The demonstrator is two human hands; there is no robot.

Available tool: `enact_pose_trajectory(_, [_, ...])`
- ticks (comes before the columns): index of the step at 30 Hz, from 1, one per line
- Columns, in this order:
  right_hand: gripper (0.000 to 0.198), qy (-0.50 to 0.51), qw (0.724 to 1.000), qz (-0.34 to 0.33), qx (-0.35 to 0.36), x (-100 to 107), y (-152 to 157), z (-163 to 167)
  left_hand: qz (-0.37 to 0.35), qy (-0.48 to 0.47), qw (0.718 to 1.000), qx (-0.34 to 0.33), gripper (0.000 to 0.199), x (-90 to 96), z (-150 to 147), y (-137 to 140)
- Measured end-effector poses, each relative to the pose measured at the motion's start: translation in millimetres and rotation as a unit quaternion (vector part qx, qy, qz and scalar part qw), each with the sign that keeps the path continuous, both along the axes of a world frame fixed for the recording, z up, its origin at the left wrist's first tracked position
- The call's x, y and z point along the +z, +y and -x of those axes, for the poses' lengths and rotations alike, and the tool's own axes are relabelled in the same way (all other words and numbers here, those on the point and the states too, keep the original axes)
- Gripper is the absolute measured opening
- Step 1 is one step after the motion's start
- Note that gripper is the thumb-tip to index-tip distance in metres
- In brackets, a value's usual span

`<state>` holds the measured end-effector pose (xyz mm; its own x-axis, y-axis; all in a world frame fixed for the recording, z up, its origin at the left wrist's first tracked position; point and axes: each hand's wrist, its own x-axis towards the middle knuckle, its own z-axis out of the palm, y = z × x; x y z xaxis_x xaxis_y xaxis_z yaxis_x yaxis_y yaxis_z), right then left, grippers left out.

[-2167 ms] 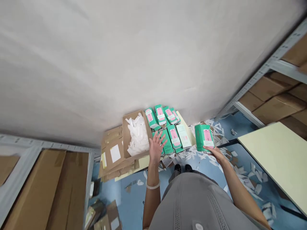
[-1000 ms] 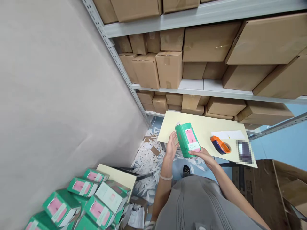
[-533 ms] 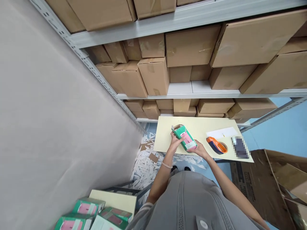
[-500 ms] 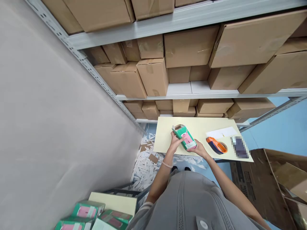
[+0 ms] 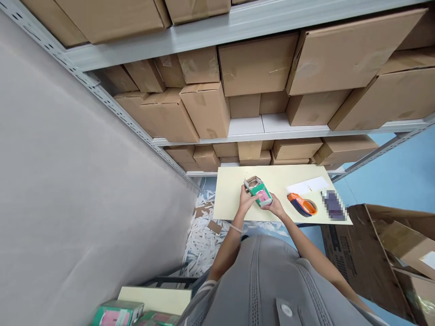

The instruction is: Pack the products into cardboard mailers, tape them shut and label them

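Note:
Above the cream-coloured table [image 5: 231, 190] I hold a small green cardboard box [image 5: 267, 198] with a pink panel. Its top flaps stand open at the far end, and something inside shows there but is too small to make out. My left hand [image 5: 247, 199] grips the box's left side, thumb across the front. Around the lower right corner closes my right hand [image 5: 274, 206]. To the right of my hands lies an orange and blue tape dispenser [image 5: 302, 205], resting on the table.
Beside the dispenser are a white paper strip [image 5: 307, 185] and a blurred-out dark object [image 5: 335, 206]. Shelves of brown cartons [image 5: 258, 63] rise behind. A large open carton [image 5: 353, 253] stands right; more green boxes [image 5: 117, 313] sit lower left. Paper scraps [image 5: 204, 240] litter the floor.
The green box has tilted, so its open end faces me more and its front looks shorter. Both hands stay on it. The camera view has shifted slightly.

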<state>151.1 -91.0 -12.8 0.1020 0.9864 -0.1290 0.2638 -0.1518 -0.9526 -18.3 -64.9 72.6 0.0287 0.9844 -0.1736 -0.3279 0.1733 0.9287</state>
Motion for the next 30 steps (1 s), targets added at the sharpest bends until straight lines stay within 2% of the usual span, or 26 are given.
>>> enact_pose_trajectory(5, [0.089, -0.006, 1.0, 0.015, 0.014, -3, 6, -1, 0.043, 0.0, 0.999, 0.018, 0.07, -5.8, 1, 10])
enact_pose_trajectory(11, [0.082, 0.089, 0.995, 0.033, 0.039, 10, 2, -12, 0.157, -0.02, 0.987, 0.034, 0.063, -20.8, 15, 17])
enact_pose_trajectory(15, [0.071, 0.218, 0.975, 0.031, -0.009, 27, -1, -27, 0.223, -0.091, 0.971, 0.015, 0.054, -26.7, 25, 18])
enact_pose_trajectory(18, [0.064, 0.262, 0.964, 0.024, -0.05, 36, -3, -34, 0.263, -0.131, 0.956, 0.012, 0.049, -27.1, 25, 17])
enact_pose_trajectory(21, [0.061, 0.267, 0.962, 0.025, -0.055, 41, -5, -36, 0.298, -0.165, 0.94, 0.021, 0.045, -24.5, 20, 14])
enact_pose_trajectory(26, [0.058, 0.242, 0.97, 0.027, 0.003, 60, -3, -30, 0.364, -0.219, 0.905, 0.026, 0.034, -18.5, 13, 13])
enact_pose_trajectory(28, [0.057, 0.217, 0.976, 0.02, 0.025, 71, 2, -30, 0.367, -0.221, 0.903, 0.022, 0.033, -16.3, 12, 14])
enact_pose_trajectory(30, [0.054, 0.154, 0.987, 0.014, 0.051, 82, 8, -33, 0.342, -0.2, 0.918, 0.017, 0.035, -13.6, 12, 14])
